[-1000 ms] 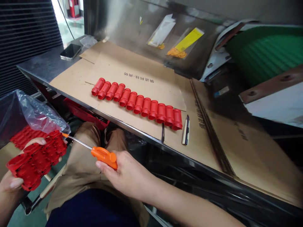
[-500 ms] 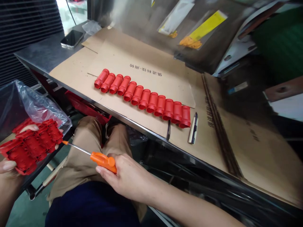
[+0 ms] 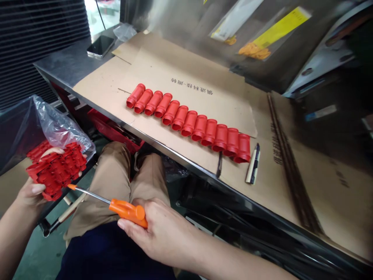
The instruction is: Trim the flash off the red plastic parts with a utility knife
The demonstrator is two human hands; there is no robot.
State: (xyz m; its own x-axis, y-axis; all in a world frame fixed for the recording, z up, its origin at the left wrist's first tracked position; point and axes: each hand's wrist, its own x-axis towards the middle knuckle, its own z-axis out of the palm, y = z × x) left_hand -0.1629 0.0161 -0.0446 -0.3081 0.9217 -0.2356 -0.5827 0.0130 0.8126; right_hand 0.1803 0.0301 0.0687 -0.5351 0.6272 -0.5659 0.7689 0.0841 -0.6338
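My left hand grips a cluster of red moulded plastic parts at the left, above a clear plastic bag. Its thumb is in front, and fingertips show around the far side. My right hand is closed round the orange handle of a screwdriver-like tool with a thin metal shaft and an orange tip. That tip points left and lies close to the lower edge of the red parts; whether it touches them I cannot tell. A slanting row of several red plastic sleeves lies on the cardboard.
Cardboard covers the metal bench. A phone lies at its far left; a black-and-cream, knife-like tool is right of the row. Below are a red bin and the clear bag. Packets with yellow labels hang behind.
The view has swung a little, so the bench items appear farther right. My left hand and its red parts have come closer to the tool's tip. Both hands keep their hold.
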